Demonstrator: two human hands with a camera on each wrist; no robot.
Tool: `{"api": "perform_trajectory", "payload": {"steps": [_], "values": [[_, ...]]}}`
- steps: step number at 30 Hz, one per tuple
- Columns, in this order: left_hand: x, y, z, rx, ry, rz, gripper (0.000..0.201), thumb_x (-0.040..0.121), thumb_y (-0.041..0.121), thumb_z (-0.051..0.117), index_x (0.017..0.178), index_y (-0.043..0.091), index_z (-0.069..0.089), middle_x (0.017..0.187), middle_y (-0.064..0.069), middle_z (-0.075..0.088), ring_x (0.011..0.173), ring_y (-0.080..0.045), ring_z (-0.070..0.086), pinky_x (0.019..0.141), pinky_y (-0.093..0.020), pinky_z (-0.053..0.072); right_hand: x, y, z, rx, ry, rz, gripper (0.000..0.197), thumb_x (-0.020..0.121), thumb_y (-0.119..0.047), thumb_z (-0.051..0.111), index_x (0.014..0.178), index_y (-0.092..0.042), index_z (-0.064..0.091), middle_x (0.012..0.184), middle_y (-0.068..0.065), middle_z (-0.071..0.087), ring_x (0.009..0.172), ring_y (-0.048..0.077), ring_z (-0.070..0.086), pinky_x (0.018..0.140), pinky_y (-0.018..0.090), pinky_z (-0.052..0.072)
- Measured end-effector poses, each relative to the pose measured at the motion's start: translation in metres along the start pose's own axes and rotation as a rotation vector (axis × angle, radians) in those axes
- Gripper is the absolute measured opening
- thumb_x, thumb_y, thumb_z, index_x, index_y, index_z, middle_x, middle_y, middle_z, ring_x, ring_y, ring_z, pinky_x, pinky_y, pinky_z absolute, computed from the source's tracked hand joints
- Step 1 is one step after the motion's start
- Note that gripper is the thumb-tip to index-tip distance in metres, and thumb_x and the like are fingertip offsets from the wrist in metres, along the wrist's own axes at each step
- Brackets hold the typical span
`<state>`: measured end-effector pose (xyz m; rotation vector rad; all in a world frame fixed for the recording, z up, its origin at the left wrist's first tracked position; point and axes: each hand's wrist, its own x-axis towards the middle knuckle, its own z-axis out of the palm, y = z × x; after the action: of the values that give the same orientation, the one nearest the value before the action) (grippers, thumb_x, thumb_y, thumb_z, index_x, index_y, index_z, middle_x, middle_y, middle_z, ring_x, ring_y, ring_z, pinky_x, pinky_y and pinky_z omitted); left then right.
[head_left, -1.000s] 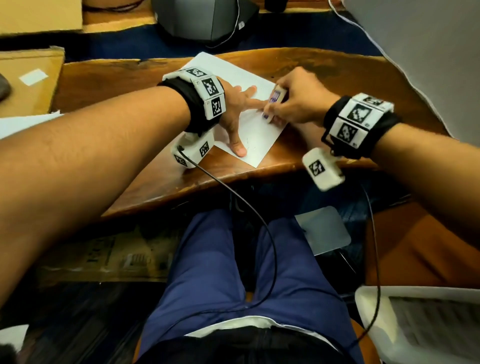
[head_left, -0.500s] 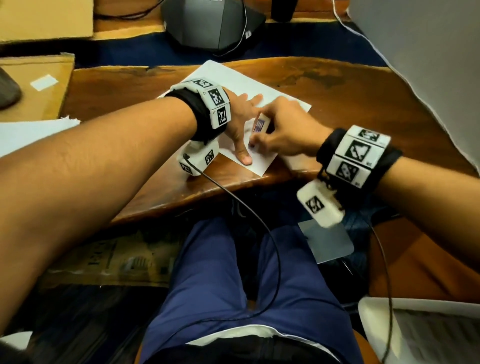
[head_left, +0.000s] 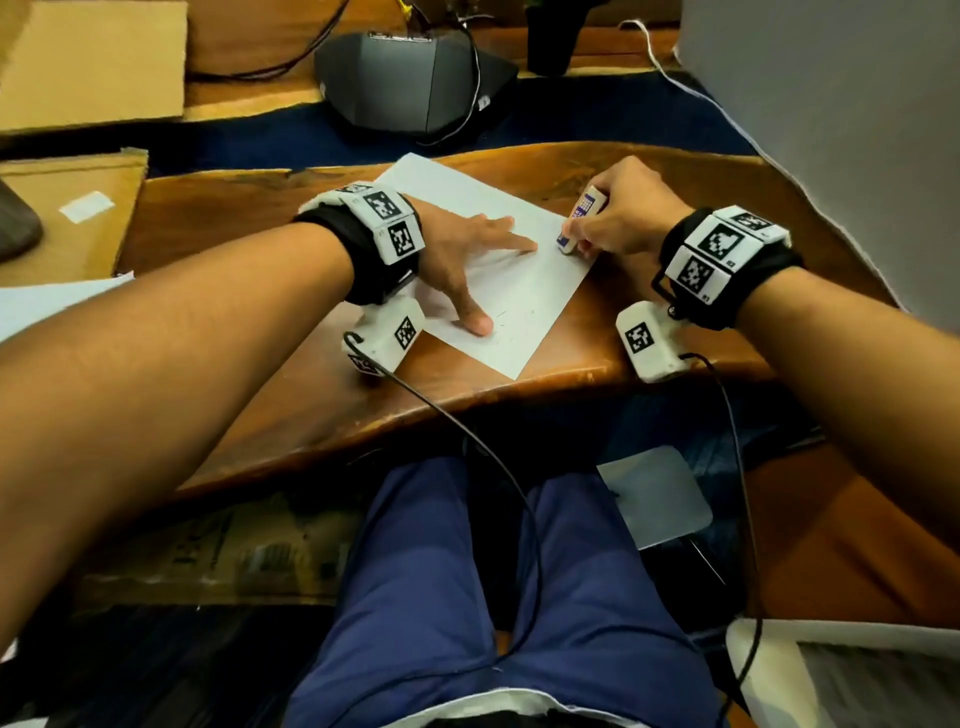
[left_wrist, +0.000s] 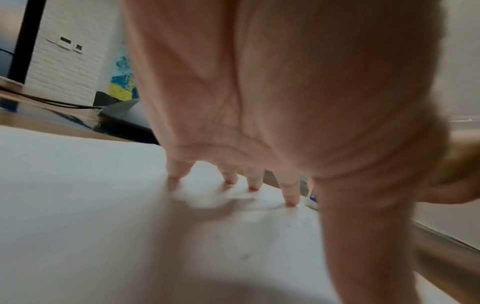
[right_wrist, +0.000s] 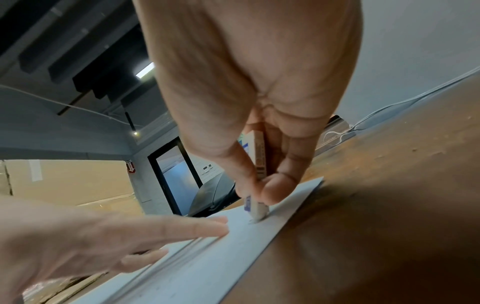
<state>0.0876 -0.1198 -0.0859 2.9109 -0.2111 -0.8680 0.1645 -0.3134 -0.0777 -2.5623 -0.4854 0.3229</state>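
Nearest, below the tabletop's edge, are the person's blue trousers (head_left: 441, 597). By the right knee is a white-rimmed container (head_left: 753, 636); what is in it cannot be told. On the wooden tabletop (head_left: 234, 223) a white sheet of paper (head_left: 519, 306) lies askew, one corner toward the person.

The left hand (head_left: 462, 260) lies open on the sheet, fingers straight and spread, thumb near the closer edge. The blurred left wrist view shows four fingertips (left_wrist: 289, 199) pressing the sheet, which the head view does not make plain.

Just beside the left index finger, the right hand (head_left: 623, 213) pinches an eraser (head_left: 584, 207) in a blue-and-white sleeve between thumb and fingers. The eraser is tilted, at the sheet's right edge. Only the right wrist view shows its bare tip touching the paper, on a small grey smudge. The head view alone shows faint pencil marks near the left thumb.

Farther back are a grey wedge-shaped device (head_left: 410, 78) with cables and a flat piece of cardboard (head_left: 93, 62).
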Motion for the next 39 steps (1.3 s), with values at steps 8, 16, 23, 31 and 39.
{"api": "perform_trajectory", "payload": {"steps": [8,16,23,31,39], "values": [[0.007,0.006,-0.014,0.084,-0.005,-0.093,0.122,0.062,0.054,0.085,0.152,0.048,0.003,0.163,0.012,-0.011,0.151,-0.023,0.002,0.120,-0.055,0.011,-0.037,-0.022,0.031,-0.007,-0.169,-0.166,0.023,0.085,-0.022,0.078,0.103,-0.010,0.070,0.094,0.001,0.070,0.077,0.012,0.069,0.065,0.023,0.059],[0.009,0.010,-0.017,0.115,-0.025,-0.106,0.125,0.059,0.057,0.084,0.151,0.051,-0.001,0.163,0.009,-0.013,0.151,-0.023,0.000,0.119,-0.056,0.010,-0.023,-0.017,0.019,-0.030,-0.063,-0.153,0.021,0.082,-0.022,0.080,0.096,-0.010,0.071,0.098,0.006,0.070,0.084,0.017,0.066,0.062,0.025,0.054],[0.008,0.017,-0.018,0.132,-0.023,-0.118,0.128,0.062,0.053,0.084,0.151,0.047,-0.007,0.163,0.008,-0.014,0.151,-0.022,-0.002,0.119,-0.053,0.007,-0.009,-0.014,0.008,-0.038,-0.115,-0.118,0.027,0.083,-0.024,0.080,0.104,-0.009,0.071,0.092,0.000,0.072,0.069,0.005,0.065,0.049,0.011,0.046],[0.002,0.020,-0.020,0.155,-0.012,-0.150,0.129,0.066,0.053,0.082,0.153,0.037,-0.012,0.164,0.002,-0.010,0.151,-0.026,0.004,0.119,-0.051,0.010,-0.026,-0.023,0.033,-0.038,-0.209,-0.225,0.026,0.085,-0.020,0.077,0.106,-0.009,0.069,0.092,-0.002,0.068,0.078,0.012,0.068,0.058,0.016,0.052],[0.010,0.012,-0.016,0.126,-0.009,-0.139,0.133,0.059,0.056,0.085,0.153,0.041,-0.008,0.165,0.001,-0.005,0.150,-0.027,0.007,0.119,-0.053,0.013,-0.012,-0.023,0.030,-0.022,-0.150,-0.196,0.023,0.081,-0.019,0.080,0.098,-0.007,0.069,0.090,-0.002,0.069,0.077,0.014,0.068,0.058,0.019,0.054]]}}
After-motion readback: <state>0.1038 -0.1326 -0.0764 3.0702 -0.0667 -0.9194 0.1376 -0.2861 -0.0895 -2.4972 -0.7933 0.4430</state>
